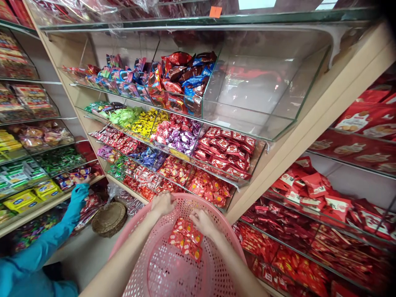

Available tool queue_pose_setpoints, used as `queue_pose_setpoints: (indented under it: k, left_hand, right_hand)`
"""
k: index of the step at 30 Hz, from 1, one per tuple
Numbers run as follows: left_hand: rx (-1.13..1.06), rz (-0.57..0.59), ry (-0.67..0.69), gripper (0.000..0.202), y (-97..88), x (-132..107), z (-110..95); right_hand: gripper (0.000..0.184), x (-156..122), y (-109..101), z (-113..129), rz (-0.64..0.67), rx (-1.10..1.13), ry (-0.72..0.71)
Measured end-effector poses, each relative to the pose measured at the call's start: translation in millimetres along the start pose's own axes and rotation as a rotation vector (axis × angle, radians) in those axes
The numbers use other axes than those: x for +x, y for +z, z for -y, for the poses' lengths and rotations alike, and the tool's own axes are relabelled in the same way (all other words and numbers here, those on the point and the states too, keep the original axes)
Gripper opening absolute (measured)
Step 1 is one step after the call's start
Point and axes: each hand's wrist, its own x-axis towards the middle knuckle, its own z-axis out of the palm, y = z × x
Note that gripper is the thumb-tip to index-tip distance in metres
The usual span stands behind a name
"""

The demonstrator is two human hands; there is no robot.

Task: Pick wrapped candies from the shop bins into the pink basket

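A large pink perforated plastic basket is tilted in front of the shelves, its inside towards me. My left hand is closed at the far rim, with fingers bent over the edge. Inside the basket, my right hand has curled fingers at the top edge of a cluster of red candy packets with yellow-orange spots. The fingertips are partly hidden, but they appear to pinch the packets. Just beyond the rim, similar red packets fill a low glass shelf bin.
Glass-fronted shelves hold wrapped sweets in many colours. A glass bin juts out at upper right. A wooden upright separates red packets on the right. At left, a co-worker's blue sleeve reaches towards another shelf, near a woven basket.
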Motion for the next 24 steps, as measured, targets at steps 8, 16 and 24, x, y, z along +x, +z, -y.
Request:
queue_pose_setpoints:
  k: [8, 16, 24]
  left_hand:
    - [-0.013, -0.008, -0.007, 0.033, -1.6, 0, -1]
    - [-0.023, -0.029, -0.006, 0.034, -0.3, -1, 2]
    - [-0.040, -0.051, -0.015, 0.033, 1.3, -1, 6]
  right_hand:
    - [0.025, 18, -57, 8, -0.437, -0.209, 0.195]
    - [0.031, 47, -68, 13, -0.190, -0.499, 0.426]
    - [0.022, 43, -72, 19, -0.186, -0.578, 0.388]
